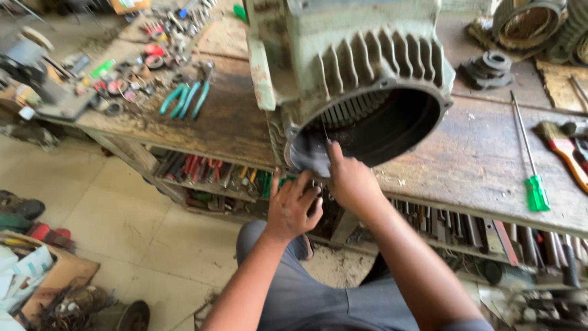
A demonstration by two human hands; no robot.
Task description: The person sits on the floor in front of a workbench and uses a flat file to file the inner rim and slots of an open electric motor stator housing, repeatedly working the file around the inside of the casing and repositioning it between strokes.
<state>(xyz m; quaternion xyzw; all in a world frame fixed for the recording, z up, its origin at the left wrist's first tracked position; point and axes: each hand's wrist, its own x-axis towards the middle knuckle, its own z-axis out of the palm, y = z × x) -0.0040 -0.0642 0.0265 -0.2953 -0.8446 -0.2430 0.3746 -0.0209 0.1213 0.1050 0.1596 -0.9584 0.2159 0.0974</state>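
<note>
**Technician:** While you face the bench, where does the work sit?

**Supervisor:** Your motor housing (361, 79), a pale green finned casting with an open round bore, lies on its side on the wooden workbench (478, 159). Its bore mouth overhangs the bench's front edge, facing you.

**Technician:** State the right hand.

**Supervisor:** Your right hand (350, 182) is at the lower left rim of the bore. Its fingers are pinched on a grey sheet of insulating material (309, 156) that lies against the rim. A thin dark blade or strip rises from the fingertips into the bore; what it is cannot be told.

**Technician:** And the left hand?

**Supervisor:** Your left hand (293, 207) is just below the housing, beside the right hand. Its fingers are curled against the underside of the bench edge. Whether they grip anything cannot be told.

**Technician:** What lies about it?

**Supervisor:** A green-handled screwdriver (531, 160) lies to the right on the bench, with a paintbrush (563, 147) beyond it. Teal-handled pliers (187, 98) lie to the left, well apart from the housing. A shelf of hand tools (208, 175) runs under the benchtop.
</note>
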